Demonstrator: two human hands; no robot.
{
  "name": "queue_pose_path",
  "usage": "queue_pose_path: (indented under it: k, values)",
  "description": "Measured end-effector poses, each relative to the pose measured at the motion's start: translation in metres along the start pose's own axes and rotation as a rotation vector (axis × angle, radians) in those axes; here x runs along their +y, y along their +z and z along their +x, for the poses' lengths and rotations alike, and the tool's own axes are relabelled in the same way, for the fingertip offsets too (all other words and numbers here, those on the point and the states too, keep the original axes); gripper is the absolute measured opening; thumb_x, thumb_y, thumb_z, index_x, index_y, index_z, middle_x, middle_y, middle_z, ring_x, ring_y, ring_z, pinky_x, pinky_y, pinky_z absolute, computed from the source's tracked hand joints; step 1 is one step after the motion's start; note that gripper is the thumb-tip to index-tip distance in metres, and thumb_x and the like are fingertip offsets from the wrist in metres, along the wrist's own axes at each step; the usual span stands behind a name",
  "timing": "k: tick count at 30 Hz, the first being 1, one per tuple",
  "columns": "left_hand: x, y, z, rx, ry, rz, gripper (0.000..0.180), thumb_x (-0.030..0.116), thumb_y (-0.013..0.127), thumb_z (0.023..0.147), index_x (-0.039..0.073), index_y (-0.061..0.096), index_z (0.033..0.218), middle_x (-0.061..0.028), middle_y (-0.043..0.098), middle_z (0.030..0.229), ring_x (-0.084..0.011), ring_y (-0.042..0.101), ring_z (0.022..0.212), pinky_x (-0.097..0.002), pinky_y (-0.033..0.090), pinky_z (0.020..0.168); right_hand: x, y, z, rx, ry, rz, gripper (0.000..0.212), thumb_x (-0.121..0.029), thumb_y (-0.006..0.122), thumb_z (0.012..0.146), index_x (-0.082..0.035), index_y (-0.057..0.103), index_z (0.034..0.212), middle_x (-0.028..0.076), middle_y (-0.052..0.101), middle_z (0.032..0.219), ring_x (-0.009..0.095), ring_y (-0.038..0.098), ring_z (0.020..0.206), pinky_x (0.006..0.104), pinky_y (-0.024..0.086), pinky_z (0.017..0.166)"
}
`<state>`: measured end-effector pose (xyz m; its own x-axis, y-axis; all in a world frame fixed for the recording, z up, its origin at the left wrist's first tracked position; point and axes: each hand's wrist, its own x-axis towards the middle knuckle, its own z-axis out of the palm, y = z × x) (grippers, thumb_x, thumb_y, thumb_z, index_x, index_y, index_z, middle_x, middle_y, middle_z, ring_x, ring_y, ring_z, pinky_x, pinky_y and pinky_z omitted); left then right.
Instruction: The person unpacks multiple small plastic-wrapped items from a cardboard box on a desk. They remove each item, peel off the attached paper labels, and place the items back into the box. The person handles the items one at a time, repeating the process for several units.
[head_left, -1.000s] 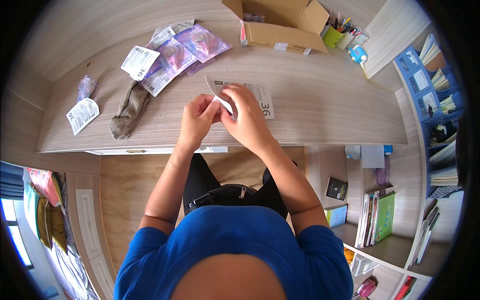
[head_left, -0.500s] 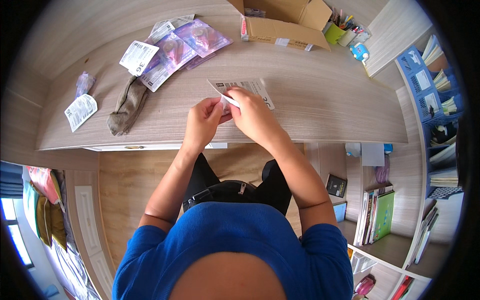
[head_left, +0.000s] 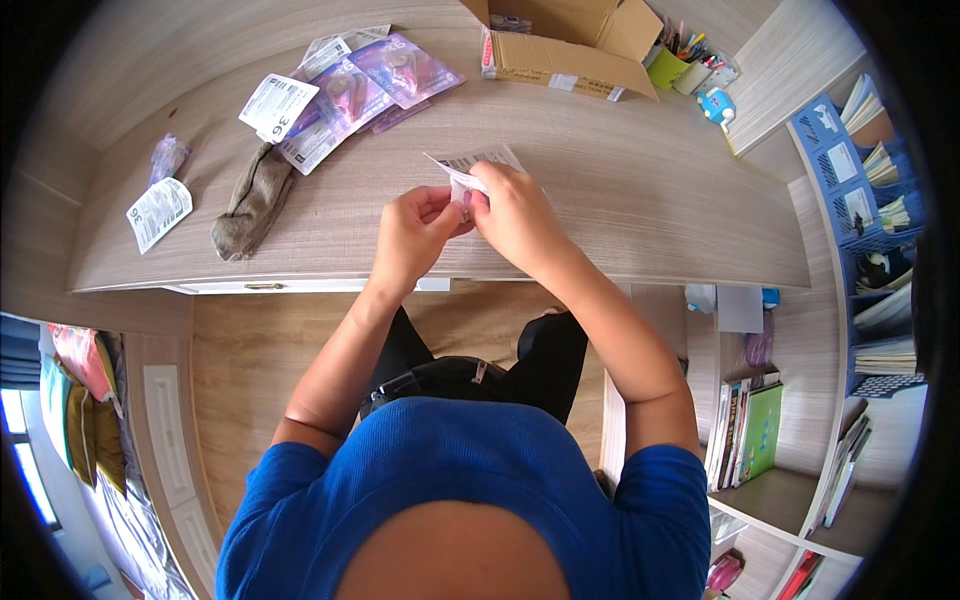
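In front of my chest, over the desk's near part, both hands work at a white printed card (head_left: 484,160), partly folded or bent. My left hand (head_left: 410,240) is closed in a pinch at a small whitish piece next to the card's lower edge; whether that piece belongs to the card is hidden by the fingers. My right hand (head_left: 522,222) is closed on the card, its thumb meeting the left fingertips. To the left lie a brown-grey sock (head_left: 252,205) and several purple packages (head_left: 343,95) with white labels.
A crumpled clear-purple wrapper (head_left: 168,158) with a white label card (head_left: 160,214) lies far left on the desk (head_left: 620,180). At the back stand an open cardboard box (head_left: 560,68) and a green pen cup (head_left: 665,66). Blue file holders (head_left: 840,165) line the right side.
The card is tilted and folded more, with less of its face showing. My left hand has shifted slightly right, and the fingertips stay together. The whole view has shifted a little.
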<state>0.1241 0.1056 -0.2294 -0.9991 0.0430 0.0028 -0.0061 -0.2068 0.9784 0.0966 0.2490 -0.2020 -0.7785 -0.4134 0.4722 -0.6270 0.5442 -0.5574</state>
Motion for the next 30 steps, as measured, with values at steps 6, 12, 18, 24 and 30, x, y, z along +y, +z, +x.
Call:
queue_pose_path:
  k: [6, 12, 18, 24, 30]
  values:
    - [0.004, 0.003, -0.001, -0.013, 0.012, 0.122, 0.021, 0.001, 0.054, 0.087, -0.013, 0.055, 0.104, -0.0173, 0.063, 0.097, -0.0202, 0.064, 0.086, -0.0308, 0.055, 0.080, 0.008, 0.000, 0.001, -0.010, -0.059, -0.033, 0.007, 0.001, 0.059, 0.075, 0.003, 0.054, 0.079, 0.020, 0.060, 0.076, 0.037, 0.060, 0.068, 0.0414, 0.049, 0.061]
    - [0.007, 0.002, 0.000, 0.013, 0.025, 0.045, 0.019, 0.000, 0.055, 0.084, -0.012, 0.057, 0.099, -0.0166, 0.064, 0.094, -0.0201, 0.065, 0.082, -0.0284, 0.055, 0.074, 0.007, -0.012, 0.000, 0.023, 0.074, -0.001, 0.010, 0.000, 0.061, 0.075, 0.001, 0.059, 0.084, 0.019, 0.063, 0.078, 0.035, 0.062, 0.068, 0.0380, 0.049, 0.058]
    - [-0.003, -0.006, 0.014, -0.099, -0.168, -0.008, 0.019, 0.003, 0.054, 0.085, -0.009, 0.058, 0.100, -0.0122, 0.063, 0.091, -0.0171, 0.062, 0.082, -0.0298, 0.055, 0.076, 0.013, 0.010, -0.010, 0.118, -0.229, -0.026, 0.012, 0.005, 0.062, 0.073, 0.001, 0.059, 0.085, 0.015, 0.064, 0.082, 0.034, 0.063, 0.073, 0.0382, 0.051, 0.064]
    - [-0.013, -0.012, 0.016, -0.168, -0.117, 0.082, 0.022, 0.003, 0.054, 0.086, -0.007, 0.055, 0.106, -0.0122, 0.063, 0.092, -0.0171, 0.063, 0.081, -0.0284, 0.054, 0.075, 0.022, 0.004, -0.011, -0.116, -0.047, -0.082, 0.008, -0.003, 0.060, 0.078, 0.001, 0.061, 0.085, 0.019, 0.062, 0.071, 0.033, 0.061, 0.063, 0.0384, 0.049, 0.059]
    - [0.016, -0.023, 0.018, -0.267, -0.110, 0.062, 0.040, 0.004, 0.054, 0.088, -0.006, 0.045, 0.125, -0.0116, 0.063, 0.098, -0.0172, 0.064, 0.081, -0.0279, 0.053, 0.076, 0.033, -0.015, 0.002, -0.064, 0.245, 0.227, 0.023, -0.018, 0.060, 0.086, 0.004, 0.065, 0.090, 0.008, 0.063, 0.065, 0.009, 0.052, 0.059, 0.0276, 0.043, 0.054]
